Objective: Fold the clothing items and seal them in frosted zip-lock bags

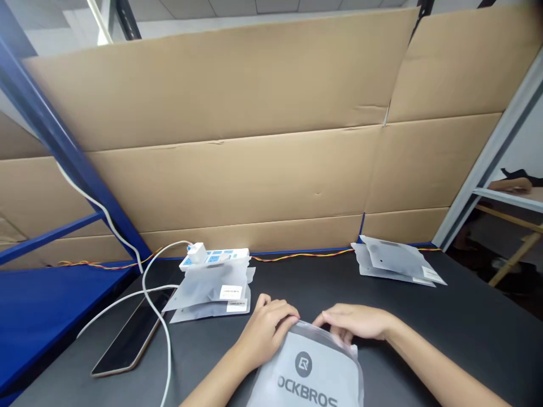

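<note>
i see my left hand (270,328) pinching a frosted bag (322,367) by its top edge; my right hand (354,322) curls there, grip unclear.

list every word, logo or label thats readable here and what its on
"OCKBROS": on the front frosted bag
Round logo above it: stylised, letters uncertain
White labels on the left bags: too small to read
Labels on the right bags: too small to read
</note>
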Available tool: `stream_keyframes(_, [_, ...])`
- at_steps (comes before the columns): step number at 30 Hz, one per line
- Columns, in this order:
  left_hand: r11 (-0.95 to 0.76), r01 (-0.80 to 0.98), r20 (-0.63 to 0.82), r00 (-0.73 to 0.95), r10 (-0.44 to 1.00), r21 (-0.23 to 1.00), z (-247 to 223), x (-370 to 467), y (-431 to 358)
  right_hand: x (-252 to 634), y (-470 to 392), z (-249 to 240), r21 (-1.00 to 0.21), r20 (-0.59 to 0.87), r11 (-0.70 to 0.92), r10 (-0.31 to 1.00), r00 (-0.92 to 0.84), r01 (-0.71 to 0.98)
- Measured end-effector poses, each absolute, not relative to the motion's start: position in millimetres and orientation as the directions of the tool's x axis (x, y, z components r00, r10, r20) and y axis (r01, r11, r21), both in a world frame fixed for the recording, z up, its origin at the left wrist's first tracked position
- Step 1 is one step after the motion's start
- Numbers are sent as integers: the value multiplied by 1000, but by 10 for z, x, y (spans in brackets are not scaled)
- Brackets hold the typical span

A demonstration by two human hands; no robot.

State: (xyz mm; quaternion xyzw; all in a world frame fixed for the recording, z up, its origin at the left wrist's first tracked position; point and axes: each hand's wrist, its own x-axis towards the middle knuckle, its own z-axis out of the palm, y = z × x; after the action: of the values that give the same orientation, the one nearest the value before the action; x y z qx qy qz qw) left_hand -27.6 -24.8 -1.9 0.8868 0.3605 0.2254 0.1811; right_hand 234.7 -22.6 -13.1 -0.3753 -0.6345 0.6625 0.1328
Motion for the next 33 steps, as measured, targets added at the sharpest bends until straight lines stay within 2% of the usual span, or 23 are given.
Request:
stream_keyframes(3, [-655,575,241,633,736,490,-23,-307,-220,2380,-204,-93,-953,-272,-83,650,-710,290])
stream_keyframes(5, [-599,620,196,594,781,506,-9,-367,-182,2431,-168,-84,-970,-127,37,769,-627,241])
stream_keyframes(7, [-550,640,118,588,800,536,23,-440,-138,2492,-128,-93,-955,-27,126,866,-500,269])
stream_keyframes(9, [-535,609,47,633,772,586,62,-488,-104,2527,-105,-114,-933,-30,141,886,-462,330])
stream_keyframes(11, [-503,552,33,651,759,665,90,-485,-91,2497,-110,-140,-927,-72,130,860,-506,352])
stream_keyframes(15, [-367,492,41,554,831,790,43,-344,-118,2247,-175,-202,-927,-38,145,882,-470,346])
stream_keyframes(19, [-355,492,28,554,832,795,-96,-224,-142,1981,-260,-259,-922,47,217,885,-463,321])
stream_keyframes(23, [-284,373,40,544,838,883,-160,-208,-140,1837,-329,-288,-941,122,257,863,-490,219])
stream_keyframes(26, [-279,323,58,555,830,905,-134,-212,-137,1794,-316,-305,-953,155,258,866,-475,160])
stream_keyframes(29, [-300,346,51,576,816,889,-78,-234,-122,1848,-217,-332,-958,192,256,905,-380,125])
stream_keyframes(33, [-313,395,-12,636,771,864,-17,-331,-68,2133,-19,-382,-962,183,222,956,-228,159])
